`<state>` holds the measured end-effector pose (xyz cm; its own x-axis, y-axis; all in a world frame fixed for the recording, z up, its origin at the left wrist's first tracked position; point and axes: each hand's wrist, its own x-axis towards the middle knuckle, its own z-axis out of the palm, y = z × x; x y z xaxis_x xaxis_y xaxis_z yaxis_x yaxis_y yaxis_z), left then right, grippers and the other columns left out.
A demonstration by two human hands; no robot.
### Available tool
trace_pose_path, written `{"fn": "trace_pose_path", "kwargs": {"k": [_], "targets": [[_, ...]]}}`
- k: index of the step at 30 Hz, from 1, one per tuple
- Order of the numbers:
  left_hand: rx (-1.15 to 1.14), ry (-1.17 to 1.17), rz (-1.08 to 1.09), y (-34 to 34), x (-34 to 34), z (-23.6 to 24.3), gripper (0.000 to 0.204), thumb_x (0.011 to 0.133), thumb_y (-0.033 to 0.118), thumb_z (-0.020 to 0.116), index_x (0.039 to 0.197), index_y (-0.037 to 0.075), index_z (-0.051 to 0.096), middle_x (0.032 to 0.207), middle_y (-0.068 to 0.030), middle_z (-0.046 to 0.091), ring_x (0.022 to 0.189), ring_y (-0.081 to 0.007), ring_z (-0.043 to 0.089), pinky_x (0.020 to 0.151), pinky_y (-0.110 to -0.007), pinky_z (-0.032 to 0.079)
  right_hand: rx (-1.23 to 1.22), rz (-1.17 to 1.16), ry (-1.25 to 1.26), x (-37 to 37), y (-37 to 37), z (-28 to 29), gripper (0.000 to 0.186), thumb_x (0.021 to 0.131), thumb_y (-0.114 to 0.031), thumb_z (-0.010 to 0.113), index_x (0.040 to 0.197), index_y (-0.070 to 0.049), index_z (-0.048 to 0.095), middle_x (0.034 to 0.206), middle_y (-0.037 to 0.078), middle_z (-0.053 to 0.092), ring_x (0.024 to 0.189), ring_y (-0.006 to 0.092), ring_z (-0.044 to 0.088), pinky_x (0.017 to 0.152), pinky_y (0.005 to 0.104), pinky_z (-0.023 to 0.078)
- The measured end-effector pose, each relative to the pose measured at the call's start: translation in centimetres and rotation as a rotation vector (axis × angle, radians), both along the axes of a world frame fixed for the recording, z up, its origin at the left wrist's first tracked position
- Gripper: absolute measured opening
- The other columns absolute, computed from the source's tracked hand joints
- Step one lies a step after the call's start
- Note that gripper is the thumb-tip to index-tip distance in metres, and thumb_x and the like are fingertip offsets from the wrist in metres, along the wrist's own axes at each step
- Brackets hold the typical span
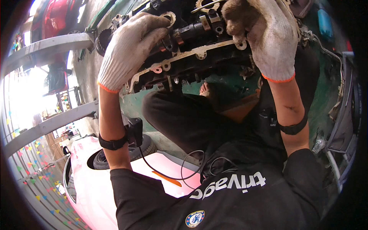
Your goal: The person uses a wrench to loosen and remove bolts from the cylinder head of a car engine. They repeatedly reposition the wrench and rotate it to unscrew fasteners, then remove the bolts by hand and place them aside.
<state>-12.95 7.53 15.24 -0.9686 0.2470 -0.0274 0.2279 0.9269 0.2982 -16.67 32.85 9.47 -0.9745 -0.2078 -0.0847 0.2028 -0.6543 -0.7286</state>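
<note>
Engine (201, 56) in front of the person's bent legs (174, 119). Gloved left hand (134, 45): fingers bent at engine's left part; cannot tell whether gripping. Gloved right hand (268, 36): fingers curled above right part; contents hidden. Dark shaft (194, 30) between.

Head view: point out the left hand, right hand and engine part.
Left hand (132, 44), head view: middle of glove.
Right hand (270, 36), head view: middle of glove.
Engine part (200, 52), head view: pale near edge.

Wht gloves (124, 53), orng cuffs (280, 81), blk engine part (184, 68)
</note>
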Motion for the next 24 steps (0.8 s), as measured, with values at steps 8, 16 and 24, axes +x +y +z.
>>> {"fn": "trace_pose_path", "kwargs": {"k": [8, 16, 24], "targets": [[-0.059, 0.104, 0.061, 0.1, 0.7, -0.9, 0.033, 0.102, 0.031, 0.064, 0.119, 0.003, 0.069, 0.101, -0.0191, 0.07, 0.093, -0.0357, 0.071, 0.083, -0.042, 0.055, 0.046, -0.025, -0.011, 0.4, -0.3, 0.1, 0.022, 0.103, -0.014, 0.051, 0.109, 0.001, 0.066, 0.075, 0.012, 0.07, 0.05, 0.0153, 0.06, 0.044, 0.0255, 0.047], [-0.144, 0.075, -0.076, -0.4, 0.7, -0.3, 0.03, 0.105, 0.02, 0.061, 0.127, 0.001, 0.069, 0.116, -0.0175, 0.071, 0.107, -0.027, 0.07, 0.093, -0.036, 0.055, 0.075, -0.032, -0.019, 0.6, -0.7, -0.1, 0.022, 0.103, -0.014, 0.05, 0.109, 0.0, 0.066, 0.075, 0.012, 0.07, 0.05, 0.0138, 0.059, 0.045, 0.0247, 0.047], [-0.353, 0.215, 0.073, 1.9, 0.4, -1.0, 0.041, 0.099, 0.042, 0.064, 0.091, 0.003, 0.073, 0.078, -0.017, 0.071, 0.075, -0.0361, 0.073, 0.074, -0.043, 0.057, 0.073, 0.017, 0.018, 0.7, -0.6, -0.3, 0.023, 0.103, -0.015, 0.049, 0.11, 0.0, 0.066, 0.075, 0.01, 0.071, 0.051, 0.0127, 0.059, 0.046, 0.0238, 0.047]]}}
